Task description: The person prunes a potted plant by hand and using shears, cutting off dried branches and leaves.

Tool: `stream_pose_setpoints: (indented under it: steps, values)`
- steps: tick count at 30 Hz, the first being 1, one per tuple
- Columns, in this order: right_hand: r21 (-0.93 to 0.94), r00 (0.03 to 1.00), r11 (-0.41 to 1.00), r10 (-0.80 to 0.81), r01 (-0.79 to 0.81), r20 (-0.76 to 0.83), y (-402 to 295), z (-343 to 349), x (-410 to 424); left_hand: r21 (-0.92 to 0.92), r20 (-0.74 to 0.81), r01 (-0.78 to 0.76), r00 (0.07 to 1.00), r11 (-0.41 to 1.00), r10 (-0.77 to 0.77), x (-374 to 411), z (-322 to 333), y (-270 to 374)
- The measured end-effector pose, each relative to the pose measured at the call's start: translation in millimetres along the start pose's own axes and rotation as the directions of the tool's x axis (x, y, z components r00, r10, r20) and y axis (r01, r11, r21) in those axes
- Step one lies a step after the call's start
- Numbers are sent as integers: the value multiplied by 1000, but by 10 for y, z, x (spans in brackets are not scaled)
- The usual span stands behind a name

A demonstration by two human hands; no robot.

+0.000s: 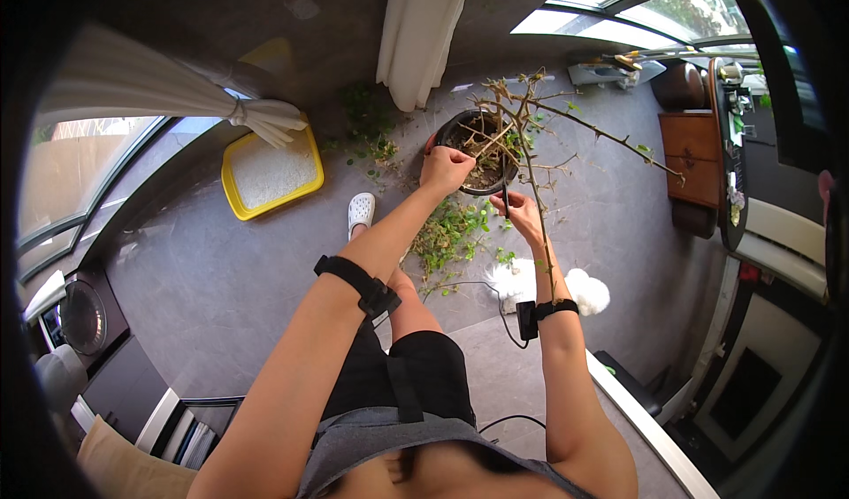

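Observation:
A thorny, mostly bare shrub (524,117) grows from a round dark plant pot (472,190) on the floor ahead of me. At the pot's near left rim, my left hand (448,170) pinches a thin dry stem between thumb and fingers. My right hand (519,212) is at the near right rim, its fingers around a dark, slender cutting tool (505,190) that points into the pot; whether its blades are apart cannot be told. One long branch passes over my right hand and forearm. Cut leafy stems (451,230) lie on the floor just below the pot.
A yellow tray of pale granules (320,170) stands at left, with more clippings (375,150) between it and the pot. A fluffy white animal (517,280) lies behind my right forearm. White curtains hang above; a wooden cabinet (690,160) stands at right. A cable runs near my right arm.

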State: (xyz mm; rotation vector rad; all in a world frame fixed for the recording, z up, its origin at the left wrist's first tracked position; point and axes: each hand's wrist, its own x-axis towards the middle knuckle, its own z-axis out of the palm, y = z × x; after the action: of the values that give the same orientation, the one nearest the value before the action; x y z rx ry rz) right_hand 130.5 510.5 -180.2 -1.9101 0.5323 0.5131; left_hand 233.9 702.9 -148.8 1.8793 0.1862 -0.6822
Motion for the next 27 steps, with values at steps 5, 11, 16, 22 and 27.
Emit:
stream_pose_setpoints:
  steps: [5,11,16,22,27]
  values:
    - [16,999,999,32,-32,-11,27,-46,-12,8,3,-3,1000,1000,3,2,-1,-9]
    - [-47,1000,999,20,-20,-3,-21,-100,17,34,0,5,1000,999,-5,-4,3,-2]
    - [-119,999,992,28,-32,-34,10,-80,123,23,6,-6,1000,1000,6,-9,14,-4]
    - [-33,994,999,-18,15,-105,28,45,81,30,-5,-6,1000,1000,6,-3,25,-5]
    - [-637,976,748,-64,186,210,-196,199,-231,10,-15,-6,1000,1000,7,28,12,-59]
